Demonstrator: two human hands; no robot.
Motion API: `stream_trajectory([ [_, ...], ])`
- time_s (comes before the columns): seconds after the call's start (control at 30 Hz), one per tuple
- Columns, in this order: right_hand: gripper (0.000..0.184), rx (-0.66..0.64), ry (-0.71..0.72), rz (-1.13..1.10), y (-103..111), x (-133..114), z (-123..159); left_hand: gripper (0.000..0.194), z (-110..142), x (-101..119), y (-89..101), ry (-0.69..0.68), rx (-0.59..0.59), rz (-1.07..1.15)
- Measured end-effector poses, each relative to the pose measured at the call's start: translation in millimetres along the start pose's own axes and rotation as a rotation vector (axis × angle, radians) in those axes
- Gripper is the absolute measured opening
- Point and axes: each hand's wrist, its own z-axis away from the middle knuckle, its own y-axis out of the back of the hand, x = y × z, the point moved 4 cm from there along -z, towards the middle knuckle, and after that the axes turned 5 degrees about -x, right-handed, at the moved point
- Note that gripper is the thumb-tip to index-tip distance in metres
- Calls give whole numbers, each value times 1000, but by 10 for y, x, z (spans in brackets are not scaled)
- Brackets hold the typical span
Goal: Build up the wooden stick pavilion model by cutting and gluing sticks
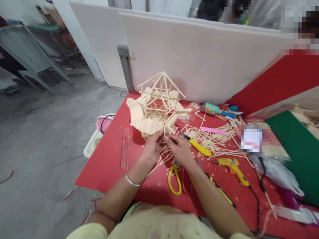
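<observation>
A model house frame of thin wooden sticks stands on the red table, with a pointed open roof and stick-covered platforms around it. Just in front of it, my left hand and my right hand meet with bent, pinching fingers. A short wooden stick rises upright from between the fingertips; which hand grips it more firmly is hard to see. Loose sticks lie heaped to the right of my hands. Close by my right hand rests a yellow utility knife. Below the hands lie yellow-handled scissors.
A clear ruler lies on the red table at left. At right are a yellow glue gun with its cord, a second cutter, a plastic bag and a green board. White panels stand behind.
</observation>
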Motion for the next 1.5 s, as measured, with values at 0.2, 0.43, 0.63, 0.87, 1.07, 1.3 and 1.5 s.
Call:
stream_trajectory([
  [0.2, 29, 15, 6, 24, 0, 56, -93, 21, -69, 54, -68, 1, -25, -17],
  [0.43, 27, 56, -18, 15, -3, 76, -111, 18, -66, 76, -105, 7, -18, 17],
  [0.63, 27, 37, -19, -13, -23, 91, -102, 20, -73, 80, -87, -29, 23, -13],
  [0.87, 27, 12, -22, -33, -36, 111, -86, 19, -93, 74, -64, -58, -14, -56],
  [1.07, 26, 17, -10, -22, -39, 110, -91, 17, -105, 66, -29, -38, -18, -52],
  [1.3, 25, 20, 5, -2, -56, 97, -98, 15, -100, 65, -36, -41, -40, -23],
  [1.5, 25, 29, 0, 5, -55, 81, -93, 16, -97, 63, -34, -43, -40, -9],
])
